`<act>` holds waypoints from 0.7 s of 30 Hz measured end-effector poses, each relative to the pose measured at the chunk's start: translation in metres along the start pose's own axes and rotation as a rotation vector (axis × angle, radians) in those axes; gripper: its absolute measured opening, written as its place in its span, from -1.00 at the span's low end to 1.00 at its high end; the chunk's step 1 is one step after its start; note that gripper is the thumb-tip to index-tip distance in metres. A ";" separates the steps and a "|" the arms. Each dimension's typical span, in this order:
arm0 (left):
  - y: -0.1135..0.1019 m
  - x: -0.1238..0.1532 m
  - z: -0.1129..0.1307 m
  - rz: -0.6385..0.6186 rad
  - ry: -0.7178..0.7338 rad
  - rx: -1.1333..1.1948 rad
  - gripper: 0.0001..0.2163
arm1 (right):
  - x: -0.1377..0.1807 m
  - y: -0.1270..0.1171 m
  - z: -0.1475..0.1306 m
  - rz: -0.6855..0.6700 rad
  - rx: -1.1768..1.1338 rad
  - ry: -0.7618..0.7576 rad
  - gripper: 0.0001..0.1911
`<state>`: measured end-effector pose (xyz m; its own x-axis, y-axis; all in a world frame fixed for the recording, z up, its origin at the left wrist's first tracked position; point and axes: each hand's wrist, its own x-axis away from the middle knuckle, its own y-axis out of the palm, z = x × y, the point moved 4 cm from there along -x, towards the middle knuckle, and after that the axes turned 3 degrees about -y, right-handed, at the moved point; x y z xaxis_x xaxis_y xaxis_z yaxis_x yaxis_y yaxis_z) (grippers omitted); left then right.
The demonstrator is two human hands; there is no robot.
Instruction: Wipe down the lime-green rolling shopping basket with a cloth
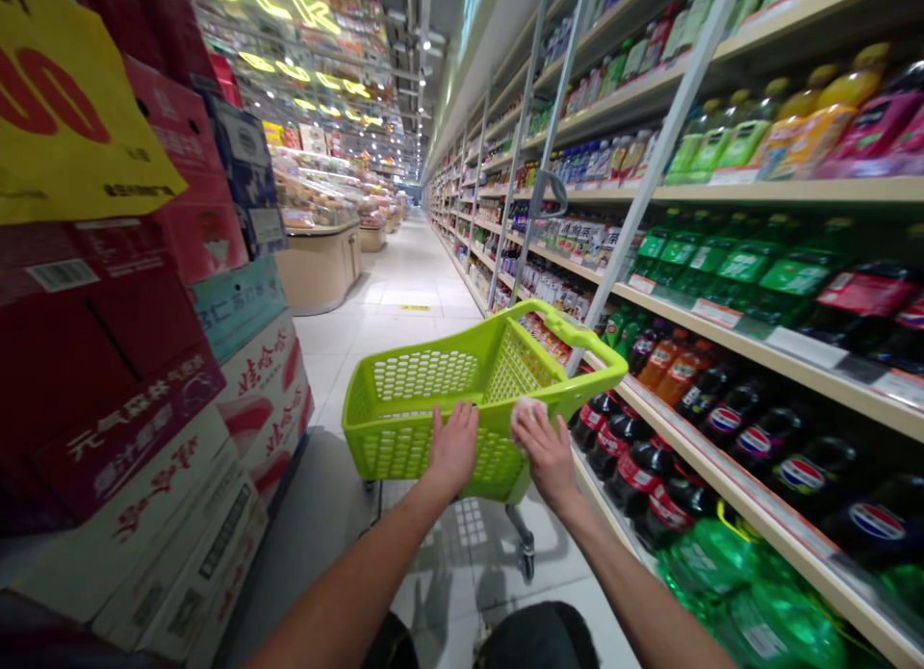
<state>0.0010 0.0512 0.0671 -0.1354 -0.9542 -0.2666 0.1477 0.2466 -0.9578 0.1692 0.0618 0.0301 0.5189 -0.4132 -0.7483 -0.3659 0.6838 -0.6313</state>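
A lime-green shopping cart (pixel 404 438) with a perforated plastic basket stands sideways in front of me, its handle at the upper right. My left hand (pixel 454 448) lies with fingers outstretched at the upper part of the basket's near side. Further right, my right hand (pixel 547 452) presses a crumpled whitish wipe (pixel 521 417) to the basket side, just below the rim. Whether the wipe is tissue or cloth cannot be made out. The visible part of the basket's inside holds nothing.
Shelves of drink bottles (pixel 743 265) line the right side, close to the cart's handle. Stacked cartons (pixel 252 380) rise at the left under a yellow price sign (pixel 72 111). Ahead, the tiled aisle (pixel 404 265) runs past display counters (pixel 321 265).
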 end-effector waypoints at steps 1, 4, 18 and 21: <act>0.001 -0.002 0.004 -0.002 0.016 0.011 -0.51 | -0.002 -0.002 0.006 0.009 0.012 0.012 -0.64; 0.004 -0.004 0.012 -0.028 0.062 0.033 -0.49 | 0.014 0.004 0.012 -0.054 0.005 -0.014 -0.65; 0.006 0.004 0.026 -0.014 0.108 -0.001 -0.44 | 0.027 -0.019 0.014 -0.021 -0.021 -0.057 -0.65; 0.007 0.004 0.026 -0.034 0.114 -0.013 -0.44 | 0.023 -0.039 0.024 0.043 -0.024 -0.031 -0.63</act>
<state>0.0268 0.0445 0.0624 -0.2505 -0.9371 -0.2433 0.1284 0.2169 -0.9677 0.2140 0.0398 0.0422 0.5263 -0.3646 -0.7681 -0.4066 0.6855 -0.6040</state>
